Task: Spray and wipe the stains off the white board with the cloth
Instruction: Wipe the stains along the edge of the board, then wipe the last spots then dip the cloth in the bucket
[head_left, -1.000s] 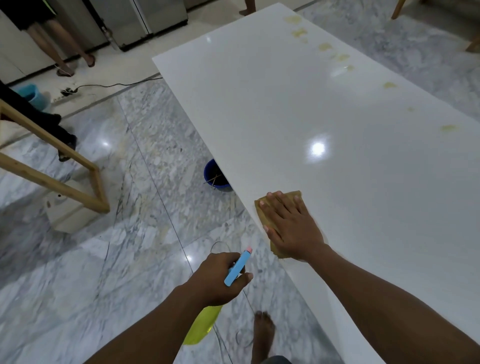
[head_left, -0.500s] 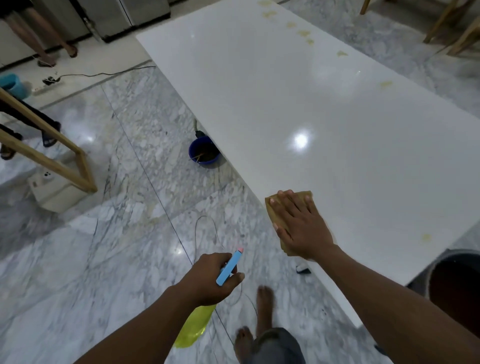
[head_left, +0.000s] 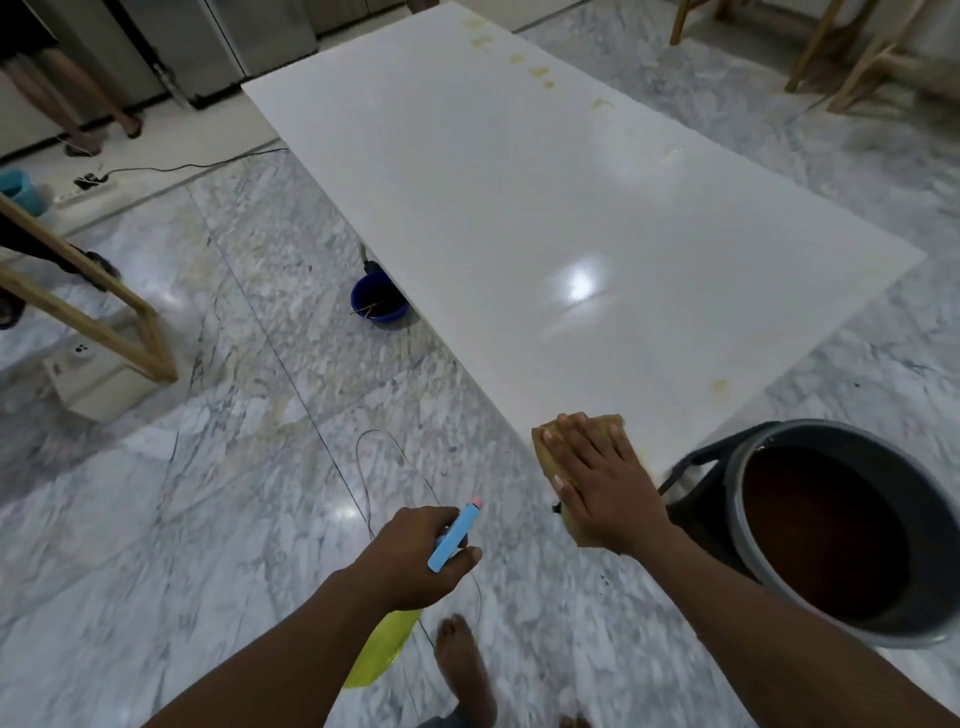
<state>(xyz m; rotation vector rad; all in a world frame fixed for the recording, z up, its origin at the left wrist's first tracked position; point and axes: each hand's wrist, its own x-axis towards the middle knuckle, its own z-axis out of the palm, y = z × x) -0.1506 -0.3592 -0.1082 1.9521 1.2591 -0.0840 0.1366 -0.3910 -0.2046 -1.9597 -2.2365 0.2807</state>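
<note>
While at board's (head_left: 519, 208) corner, hand (head_left: 602, 478) on cloth (head_left: 615, 422).

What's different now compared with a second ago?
The right hand has slid the cloth along the edge of the white board to its near corner, beside a grey bucket. Unchanged: it presses the cloth flat, the left hand grips the spray bottle, and the yellowish stains along the far edge remain.

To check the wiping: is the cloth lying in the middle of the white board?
No, the right hand presses the cloth flat at the white board's near corner.
</note>
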